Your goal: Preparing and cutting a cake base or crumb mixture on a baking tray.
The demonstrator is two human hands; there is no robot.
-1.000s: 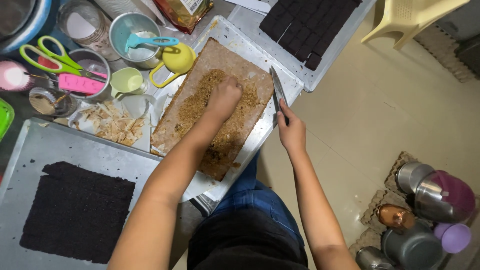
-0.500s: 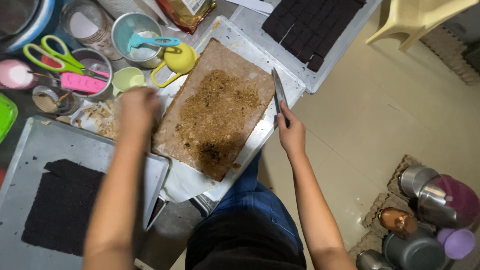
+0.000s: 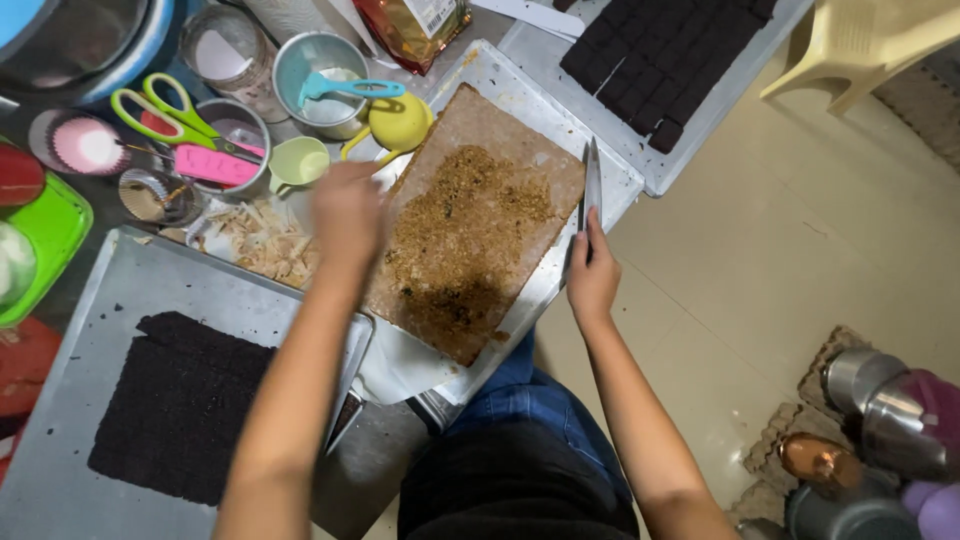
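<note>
The right hand (image 3: 592, 280) grips the handle of a long steel-bladed knife (image 3: 591, 185), fingers (image 3: 598, 245) curled around it with one laid along the back of the blade; the blade runs up and away from those fingers, just off the right edge of the brown rectangular cutting board (image 3: 478, 220). The board lies immediately to the left of the right fingers, tilted on a shallow metal baking tray (image 3: 620, 185), and between the two hands. A rough patch of golden-brown chopped crumbs (image 3: 455, 235) covers its middle — darker and damp-looking toward the near end.

The left hand (image 3: 345, 215) hovers at the board's left edge, blurred, so whether its fingers are clenched or slack cannot be told. Just left of it sits a heap of pale slivered shavings (image 3: 262, 238) on white paper. Beyond the left fingers stand a pale green cup (image 3: 300, 162), a yellow measuring cup (image 3: 398, 122) and a round metal tin (image 3: 318, 70) with a turquoise scoop across it; farther left, green-and-yellow-handled scissors (image 3: 160, 105) rest over a pink flat tool.

Nearer the body, below the left forearm, a large metal tray (image 3: 70, 330) carries a dark brown scored slab of cake (image 3: 180, 405). Past the knife tip, another tray holds dark brown cut squares (image 3: 665, 55). A glossy red-and-gold foil packet (image 3: 415, 25) with a white label patch lies beyond the board's far corner, at the top edge of the view.
</note>
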